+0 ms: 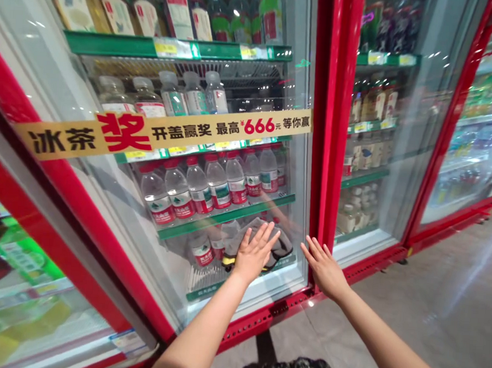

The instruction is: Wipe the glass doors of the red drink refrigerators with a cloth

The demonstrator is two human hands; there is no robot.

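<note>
My left hand (256, 251) is stretched out flat at the lower part of the glass door (300, 170), fingers extended, holding nothing I can see. Around its fingers shows a grey and black thing with a yellow edge (284, 247); I cannot tell whether it lies behind the glass or is a reflection. My right hand (324, 266), also open with fingers extended, is at the red door frame (330, 128), near the bottom. Behind the glass, red-capped water bottles (216, 185) stand in a row on a green-edged shelf (227, 216), with several more bottles (202, 251) below.
A yellow banner (199, 128) with Chinese lettering and "666" crosses the door. Dark and pale drink bottles (212, 96) fill higher shelves. To the right stand more red-framed coolers (420, 189); at left is another cooler with green packs (29, 254). Grey floor (442, 307) extends right.
</note>
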